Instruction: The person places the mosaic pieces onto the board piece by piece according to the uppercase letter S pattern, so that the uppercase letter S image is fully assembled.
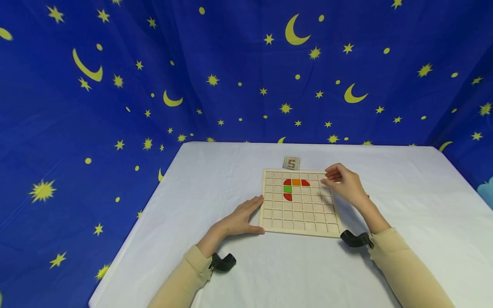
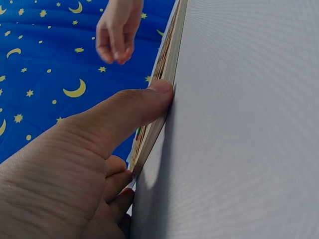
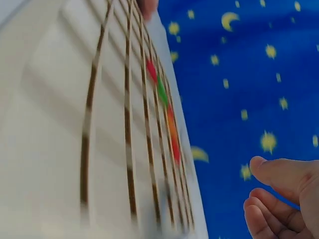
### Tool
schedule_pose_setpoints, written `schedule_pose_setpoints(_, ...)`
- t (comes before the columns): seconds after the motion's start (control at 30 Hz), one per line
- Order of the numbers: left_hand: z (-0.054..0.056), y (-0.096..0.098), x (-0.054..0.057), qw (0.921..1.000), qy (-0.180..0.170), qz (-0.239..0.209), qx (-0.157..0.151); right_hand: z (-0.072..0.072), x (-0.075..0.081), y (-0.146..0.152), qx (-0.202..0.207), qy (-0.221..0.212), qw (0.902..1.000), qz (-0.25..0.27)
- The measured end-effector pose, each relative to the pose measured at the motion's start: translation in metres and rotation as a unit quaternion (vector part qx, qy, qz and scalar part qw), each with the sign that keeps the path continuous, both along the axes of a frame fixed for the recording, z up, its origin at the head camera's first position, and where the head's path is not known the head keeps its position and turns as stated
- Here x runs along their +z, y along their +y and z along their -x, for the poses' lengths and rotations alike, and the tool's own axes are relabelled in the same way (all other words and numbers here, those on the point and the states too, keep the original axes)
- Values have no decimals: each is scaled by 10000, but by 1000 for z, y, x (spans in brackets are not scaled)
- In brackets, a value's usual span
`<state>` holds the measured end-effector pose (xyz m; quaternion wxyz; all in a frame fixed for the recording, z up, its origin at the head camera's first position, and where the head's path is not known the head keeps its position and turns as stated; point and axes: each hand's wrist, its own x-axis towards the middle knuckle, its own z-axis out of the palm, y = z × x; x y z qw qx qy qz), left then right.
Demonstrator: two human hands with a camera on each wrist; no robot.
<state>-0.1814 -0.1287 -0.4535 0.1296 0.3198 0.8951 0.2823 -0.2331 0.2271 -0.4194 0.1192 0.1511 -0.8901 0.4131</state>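
A wooden grid board (image 1: 308,215) lies on the white table. In its upper left part sit a green square (image 1: 287,188), an orange square (image 1: 296,182) and red rounded pieces (image 1: 305,183), forming a bent row. My left hand (image 1: 242,219) rests at the board's left side, fingers fairly straight; in the left wrist view its thumb (image 2: 154,92) touches the board's edge. Over the upper right corner of the board hovers my right hand (image 1: 346,185), fingers loosely bent. The right wrist view shows a gap between its thumb (image 3: 279,172) and fingers, with nothing held there.
Just beyond the board's far edge lies a small card (image 1: 291,163) with a grid pattern on it. A bit of something red (image 1: 368,196) peeks out behind the right wrist. Black wrist cameras (image 1: 223,262) sit at both sleeves. A blue star-and-moon curtain (image 1: 246,64) hangs behind the table.
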Motion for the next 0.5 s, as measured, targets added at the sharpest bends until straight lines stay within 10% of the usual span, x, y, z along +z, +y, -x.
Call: schedule_pose_setpoints(0.5, -2, 1, 3, 10000, -29, -38, 32, -4, -17, 83, -1339, -602, 9887, -308)
